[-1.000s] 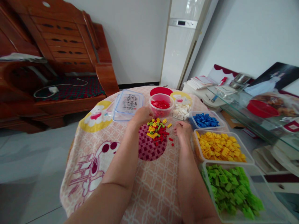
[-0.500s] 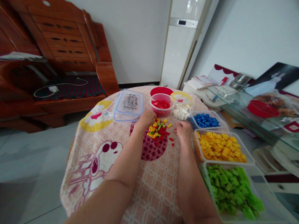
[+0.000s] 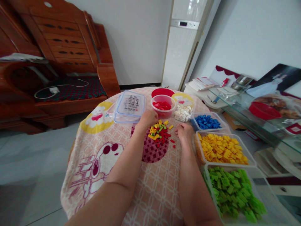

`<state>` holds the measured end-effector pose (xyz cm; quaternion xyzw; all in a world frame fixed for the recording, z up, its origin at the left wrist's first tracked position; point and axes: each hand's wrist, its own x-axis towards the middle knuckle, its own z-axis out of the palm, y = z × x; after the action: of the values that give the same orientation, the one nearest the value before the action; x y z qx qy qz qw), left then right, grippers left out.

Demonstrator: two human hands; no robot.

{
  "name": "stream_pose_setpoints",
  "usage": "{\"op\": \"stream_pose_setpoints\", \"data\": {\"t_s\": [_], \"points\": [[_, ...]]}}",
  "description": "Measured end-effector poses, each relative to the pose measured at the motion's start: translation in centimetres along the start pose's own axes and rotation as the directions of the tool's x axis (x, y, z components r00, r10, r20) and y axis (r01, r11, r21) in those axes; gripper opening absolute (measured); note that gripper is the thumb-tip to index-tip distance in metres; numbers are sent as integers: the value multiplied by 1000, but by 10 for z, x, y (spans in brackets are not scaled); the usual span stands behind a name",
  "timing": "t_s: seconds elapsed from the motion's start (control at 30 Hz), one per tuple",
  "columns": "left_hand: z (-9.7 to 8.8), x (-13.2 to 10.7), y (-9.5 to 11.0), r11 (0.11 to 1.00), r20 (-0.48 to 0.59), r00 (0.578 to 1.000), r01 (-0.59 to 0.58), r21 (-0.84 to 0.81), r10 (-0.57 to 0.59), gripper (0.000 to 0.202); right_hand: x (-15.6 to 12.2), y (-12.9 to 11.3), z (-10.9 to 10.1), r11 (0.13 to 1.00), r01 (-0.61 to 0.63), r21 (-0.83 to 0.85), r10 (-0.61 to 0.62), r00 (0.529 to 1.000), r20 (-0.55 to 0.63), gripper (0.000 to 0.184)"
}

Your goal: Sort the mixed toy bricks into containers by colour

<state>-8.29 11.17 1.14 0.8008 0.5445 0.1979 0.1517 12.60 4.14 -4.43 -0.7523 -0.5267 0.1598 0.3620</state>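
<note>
My left hand (image 3: pixel 150 118) is closed, its fingertips turned down at the far left edge of a mixed pile of toy building bricks (image 3: pixel 162 129) in yellow, red and green. Just beyond it stands a clear tub of red bricks (image 3: pixel 162 105). To the right of the pile, my right hand (image 3: pixel 184 129) rests low over the cloth with its thumb and fingers pressed together. Whatever either hand pinches is too small or hidden to make out. A few loose red bricks (image 3: pixel 172 141) lie between the pile and my right wrist.
White bricks (image 3: pixel 182 113) are heaped behind my right hand. Boxes of blue bricks (image 3: pixel 207 121), yellow bricks (image 3: pixel 222 149) and green bricks (image 3: pixel 235 191) line the right side. A blue-rimmed lidded container (image 3: pixel 130 106) sits at the back left on the patterned tablecloth (image 3: pixel 155 188).
Both hands stay almost where they were, with only slight shifts of the fingers. The pile and the boxes look the same.
</note>
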Motion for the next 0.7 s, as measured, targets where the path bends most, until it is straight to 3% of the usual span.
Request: {"op": "stream_pose_setpoints", "data": {"t_s": [0.13, 0.2, 0.3, 0.4, 0.47, 0.57, 0.7], "points": [[-20, -5, 5, 995, 0, 1000, -13, -103, 13, 12, -1, 0, 1, 995, -57, 77, 56, 998, 11, 38], [-21, -6, 9, 974, -81, 997, 1, -226, -20, 12, 0, 0, 2, 993, -68, 99, 67, 998, 12, 37], [-9, -1, 15, 879, -242, 953, 47, -474, -182, 14, 1, 3, 3, 991, -73, 112, 72, 997, 10, 37], [7, 7, 19, 709, -256, 914, 46, -704, -314, 23, 3, 6, 5, 991, -65, 119, 64, 998, 10, 36], [12, 10, 19, 668, -271, 904, 21, -744, -331, 28, 3, 7, 5, 990, -60, 131, 59, 998, 10, 37], [5, 8, 17, 729, -295, 917, -8, -685, -267, 26, 3, 5, 5, 989, -68, 132, 67, 998, 12, 36], [-15, -2, 14, 868, -154, 985, -6, -497, -81, 16, 1, 1, 3, 991, -71, 116, 69, 997, 16, 36]]}}
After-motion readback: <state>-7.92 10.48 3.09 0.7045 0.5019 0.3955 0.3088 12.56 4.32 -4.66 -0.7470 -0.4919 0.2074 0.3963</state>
